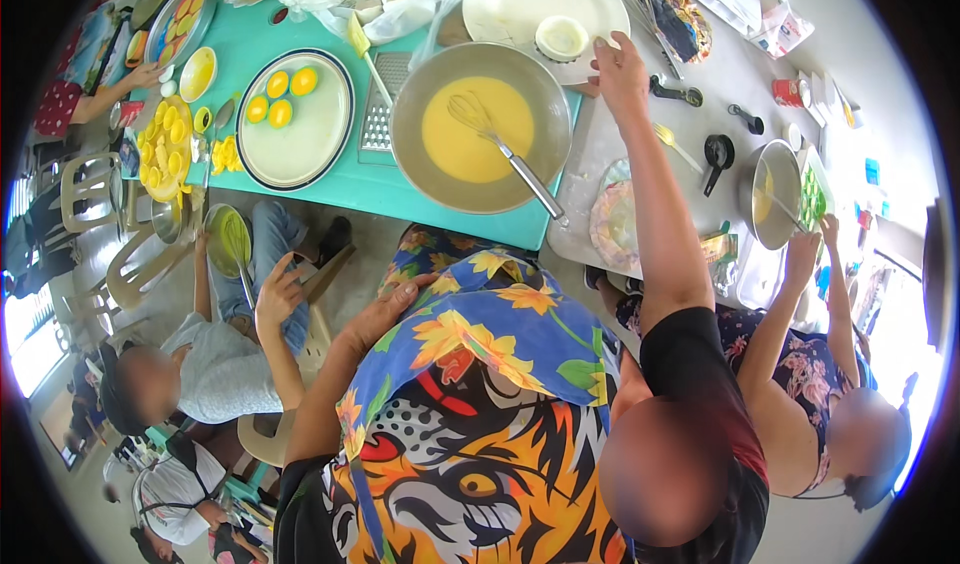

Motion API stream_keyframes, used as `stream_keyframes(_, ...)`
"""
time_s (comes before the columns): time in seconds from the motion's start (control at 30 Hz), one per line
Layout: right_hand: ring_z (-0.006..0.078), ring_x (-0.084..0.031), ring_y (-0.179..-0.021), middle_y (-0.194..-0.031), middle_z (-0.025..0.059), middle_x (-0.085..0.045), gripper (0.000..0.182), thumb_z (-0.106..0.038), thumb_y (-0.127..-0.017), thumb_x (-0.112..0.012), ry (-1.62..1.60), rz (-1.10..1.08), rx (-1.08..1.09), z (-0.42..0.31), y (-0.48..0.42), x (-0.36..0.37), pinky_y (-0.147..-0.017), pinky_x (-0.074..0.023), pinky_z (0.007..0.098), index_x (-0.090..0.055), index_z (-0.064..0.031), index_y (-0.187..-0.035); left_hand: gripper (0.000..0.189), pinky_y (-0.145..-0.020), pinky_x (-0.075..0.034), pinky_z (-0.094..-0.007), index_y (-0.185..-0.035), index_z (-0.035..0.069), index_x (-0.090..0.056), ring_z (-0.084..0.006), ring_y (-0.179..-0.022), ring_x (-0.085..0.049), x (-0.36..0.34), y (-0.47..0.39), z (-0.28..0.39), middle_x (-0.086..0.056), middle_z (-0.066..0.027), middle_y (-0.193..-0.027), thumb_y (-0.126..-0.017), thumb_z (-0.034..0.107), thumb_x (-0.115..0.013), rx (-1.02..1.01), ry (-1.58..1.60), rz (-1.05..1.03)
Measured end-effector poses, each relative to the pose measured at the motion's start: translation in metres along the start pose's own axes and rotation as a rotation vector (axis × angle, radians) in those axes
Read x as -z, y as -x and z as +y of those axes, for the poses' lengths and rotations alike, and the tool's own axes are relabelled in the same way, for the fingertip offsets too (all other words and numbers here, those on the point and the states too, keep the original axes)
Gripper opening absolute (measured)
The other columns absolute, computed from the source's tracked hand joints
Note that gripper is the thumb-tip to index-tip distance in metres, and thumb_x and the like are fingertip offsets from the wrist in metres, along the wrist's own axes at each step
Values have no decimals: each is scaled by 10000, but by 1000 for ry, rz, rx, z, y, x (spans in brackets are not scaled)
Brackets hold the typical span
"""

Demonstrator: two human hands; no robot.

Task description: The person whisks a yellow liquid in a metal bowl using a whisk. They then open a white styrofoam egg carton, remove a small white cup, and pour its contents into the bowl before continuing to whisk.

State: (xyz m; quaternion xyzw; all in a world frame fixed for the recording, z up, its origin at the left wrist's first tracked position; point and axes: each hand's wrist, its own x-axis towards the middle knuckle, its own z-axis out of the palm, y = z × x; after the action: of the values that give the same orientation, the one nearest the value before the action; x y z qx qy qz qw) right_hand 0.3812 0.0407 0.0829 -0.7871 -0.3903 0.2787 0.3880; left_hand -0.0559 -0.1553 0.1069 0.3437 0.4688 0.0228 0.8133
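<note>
My right hand [621, 76] reaches to the right rim of a large white oval plate [517, 1]; its fingers are at the rim, but whether they grip it I cannot tell. On that plate stands a small white cup [561, 38]. My left hand [390, 309] rests on my blue floral apron [480, 324], holding nothing. Before me, a wide metal bowl [420, 166] of yellow liquid [450, 151] holds a wire whisk [532, 181], its handle over the near rim. Beside the bowl lie a box grater [377, 125] and a yellow-headed spatula [360, 38]. Left stands a blue-rimmed plate [300, 151] with several small yellow-filled cups [280, 113].
A turquoise table [352, 204] meets a grey table [570, 219] bearing black measuring cups [718, 155], a fork [667, 137] and another bowl [757, 181] by a co-worker's hands [802, 252]. At left, a seated person [225, 384] has a green bowl [225, 264] with a whisk. Plastic chairs [142, 279] stand behind.
</note>
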Motion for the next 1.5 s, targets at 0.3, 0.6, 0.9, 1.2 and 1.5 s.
stream_keyframes(0.3, 103, -608, -761, -892, 56, -673, 208, -185, -969, -579, -138, 126, -123, 80, 173, 75, -644, -498, 250, -638, 15, -975, 649, -1089, -333, -340, -1397, 10, -463, -286, -1261, -485, 135, 45, -6, -519, -178, -1361, -921, 445, -536, -190, 371, 574)
stream_keyframes(0.6, 220, -645, -844, -956, 98, -693, 284, -235, -1016, -489, -195, -744, -292, 74, 283, 53, -814, -519, 375, -671, -17, -992, 645, -1045, -379, -332, -1404, 0, -446, -285, -1214, -524, 88, -38, -89, -521, -189, -1343, -882, 353, -587, 162, -242, 587)
stream_keyframes(0.9, 290, -607, -1064, -1200, 126, -597, 334, -173, -1005, -519, -679, 20, -206, 277, 95, 210, -955, -482, 394, -468, -17, -1297, 558, -958, -457, -326, -1403, 26, -452, -240, -1123, -583, 31, -50, -33, -573, -153, -1289, -876, 155, -586, 32, 141, -308)
stream_keyframes(1.2, 168, -534, -733, -771, 31, -552, 136, -156, -963, -605, -1044, 216, -376, 217, 127, 201, -696, -462, 317, -552, -45, -903, 579, -879, -475, -327, -1410, 32, -447, -230, -1061, -597, 82, 8, -24, -575, -154, -1291, -858, 144, -585, -69, 414, 111)
stream_keyframes(1.5, 287, -691, -761, -822, 148, -719, 313, -318, -826, -643, 445, -1102, -447, 103, 248, 107, -723, -520, 395, -733, -29, -905, 600, -800, -494, -328, -1416, 38, -442, -220, -999, -611, 171, 99, -27, -577, -156, -1294, -841, 132, -584, -463, 749, 636)
